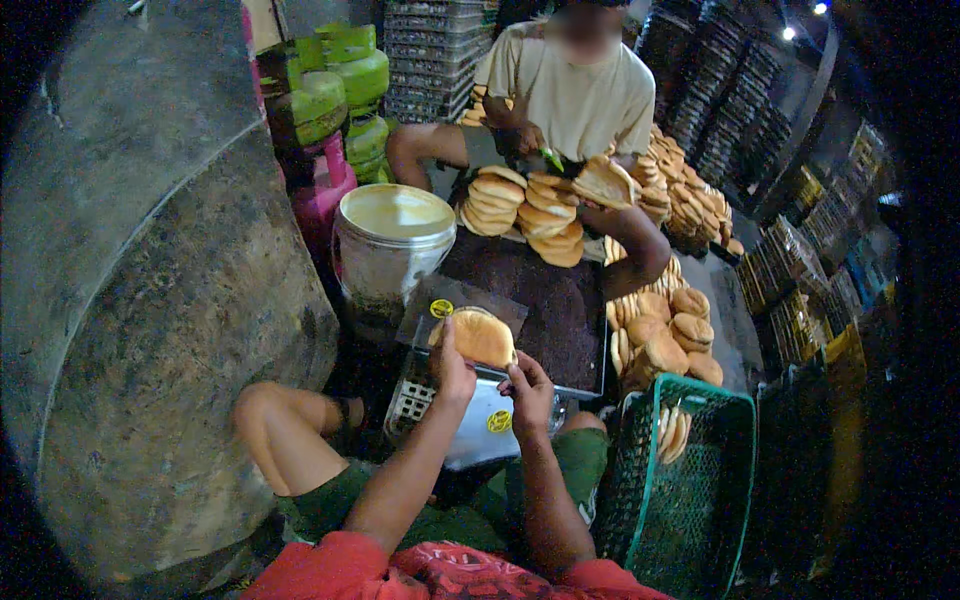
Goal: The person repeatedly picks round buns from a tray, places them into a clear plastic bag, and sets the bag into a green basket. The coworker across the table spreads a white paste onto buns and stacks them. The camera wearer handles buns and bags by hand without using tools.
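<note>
A folded, golden-brown round bread [484, 335] is held up in front of me, over the near edge of a dark-filled tray [562, 315]. My left hand [454, 371] grips its left side, the thumb lying across the front. At its lower right corner, the fingertips of my right hand [532, 390] pinch the edge. Clear plastic with a yellow print [441, 308] shows behind and left of the bread; whether the bread is inside it, I cannot tell. Below my hands lies a stack of clear plastic bags [480, 431] with yellow print, beside a white plastic basket [410, 405].
Opposite sits a person [570, 90] holding an opened bread [606, 182] and a green-handled tool [552, 158]. Bread piles [491, 201] line the tray's far side; more loose breads [664, 337] lie right. A white bucket [394, 240], green gas cylinders [364, 82] and a green crate [652, 465] stand around.
</note>
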